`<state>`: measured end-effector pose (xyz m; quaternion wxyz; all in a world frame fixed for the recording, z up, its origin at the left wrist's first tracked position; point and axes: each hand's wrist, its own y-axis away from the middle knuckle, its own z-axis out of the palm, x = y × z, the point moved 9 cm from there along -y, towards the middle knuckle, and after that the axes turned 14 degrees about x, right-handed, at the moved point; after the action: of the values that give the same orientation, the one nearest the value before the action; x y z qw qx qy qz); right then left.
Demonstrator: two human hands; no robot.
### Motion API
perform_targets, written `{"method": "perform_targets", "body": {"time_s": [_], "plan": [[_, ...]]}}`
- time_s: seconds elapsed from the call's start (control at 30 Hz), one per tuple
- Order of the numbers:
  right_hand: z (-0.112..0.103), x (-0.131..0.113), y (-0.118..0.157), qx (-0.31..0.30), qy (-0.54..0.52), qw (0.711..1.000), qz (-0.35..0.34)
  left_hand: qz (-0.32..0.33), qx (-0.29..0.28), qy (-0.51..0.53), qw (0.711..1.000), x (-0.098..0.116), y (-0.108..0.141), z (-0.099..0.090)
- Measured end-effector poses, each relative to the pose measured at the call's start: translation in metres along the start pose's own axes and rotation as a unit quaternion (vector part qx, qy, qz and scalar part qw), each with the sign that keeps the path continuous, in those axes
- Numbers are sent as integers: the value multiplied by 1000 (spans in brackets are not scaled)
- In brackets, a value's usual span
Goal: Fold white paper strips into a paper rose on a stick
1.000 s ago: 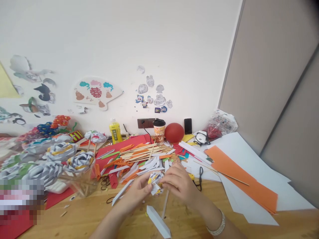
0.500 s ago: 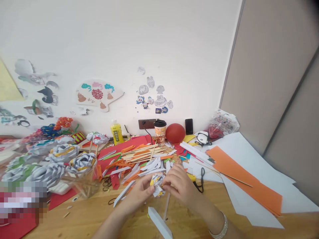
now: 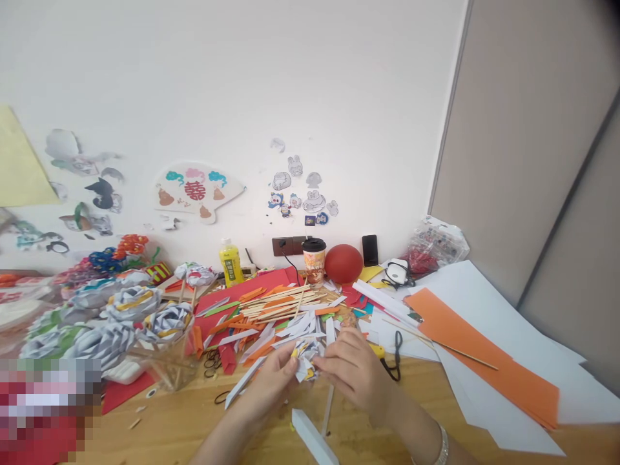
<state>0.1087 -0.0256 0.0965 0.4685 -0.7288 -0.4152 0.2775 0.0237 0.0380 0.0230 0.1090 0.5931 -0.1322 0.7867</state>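
Note:
A small folded paper flower (image 3: 306,359), white with yellow parts, is held between both hands at the lower middle. My left hand (image 3: 277,374) grips its left side with thumb and fingers. From the right, my right hand (image 3: 351,368) pinches the flower's edge; the exact fingertip contact is partly hidden. Below the hands, a thin pale strip (image 3: 328,410) and a wider folded white strip (image 3: 312,438) lie on the wooden table (image 3: 184,426). Just beyond the hands are loose white strips (image 3: 303,323) and a pile of wooden sticks (image 3: 276,303).
Finished paper flowers (image 3: 104,342) crowd the left side. Behind stand a yellow bottle (image 3: 230,263), a lidded cup (image 3: 314,263) and a red balloon (image 3: 343,263). Orange sheets (image 3: 489,355) and white sheets (image 3: 484,290) cover the right. A yellow-handled tool (image 3: 376,351) lies beside my right hand.
The view has shifted slightly, so the scene sits a little lower and further right. Both hands still hold the flower, and the fingers of my right hand have moved slightly at its edge.

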Motion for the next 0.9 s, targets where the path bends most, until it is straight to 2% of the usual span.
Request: {"method": "perform_targets", "body": {"time_s": [0.47,0.67,0.9], "plan": [[-4,-3,4,19,-55,998,4,30,-6,34,999,8,1,-4],[-15,2,3,75,-86,992,51,18,-10,-20,1000,8,4,-3],[-5,-7,4,20,-51,998,-14,24,3,16,1000,9,3,-8]]}}
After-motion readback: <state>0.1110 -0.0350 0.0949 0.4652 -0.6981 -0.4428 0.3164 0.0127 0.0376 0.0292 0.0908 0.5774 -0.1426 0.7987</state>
